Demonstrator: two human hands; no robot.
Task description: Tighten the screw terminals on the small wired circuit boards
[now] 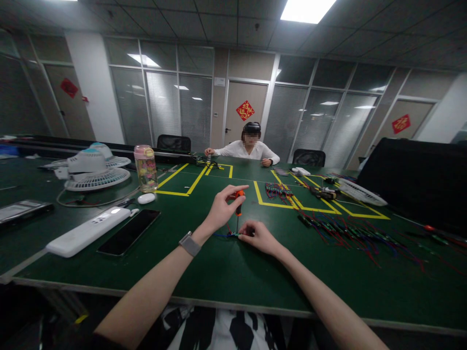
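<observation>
With left grip (220, 210) closed on the screwdriver (239, 210), holds it upright over a small board (233, 235), seemingly pinched by right grip (260, 237) for steadiness.

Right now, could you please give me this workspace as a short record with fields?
Left hand: thumb and fingers around the screwdriver's handle top
Right hand: fingertips at the small circuit board
Screwdriver: upright, tip down at the board
Surface: green table
Left side: dark phone
Right side: wired boards, piled
Opposite: person in white
</observation>
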